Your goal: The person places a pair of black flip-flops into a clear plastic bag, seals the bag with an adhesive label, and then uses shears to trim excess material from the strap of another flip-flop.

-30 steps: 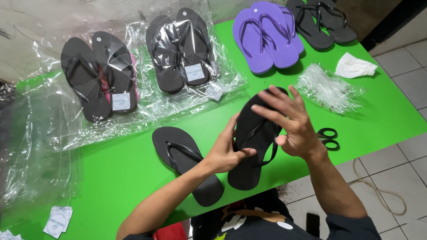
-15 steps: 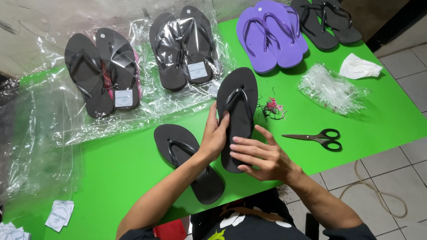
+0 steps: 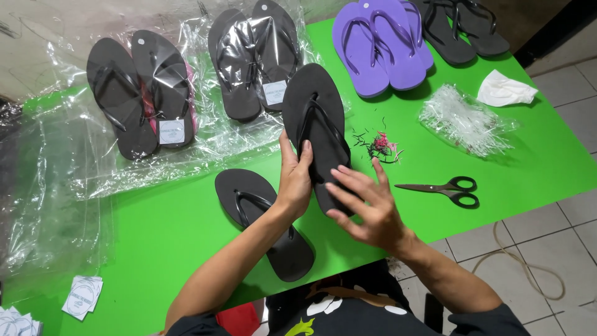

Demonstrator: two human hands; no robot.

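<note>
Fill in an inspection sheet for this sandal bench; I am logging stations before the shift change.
Surface: bright green table, partly covered by loose clear plastic film.
Job's things: black rubber flip-flop held in both hands; its black mate lies flat beside it.
Clutter: two bagged pairs of black flip-flops, a purple pair, another black pair, black-handled scissors, thread trimmings, clear plastic fasteners, white crumpled paper, white paper labels.
Grippers: left hand grips the sandal's edge; right hand rests on its heel.
Cables: pale cord looped on the floor.
Surroundings: tiled floor.
</note>
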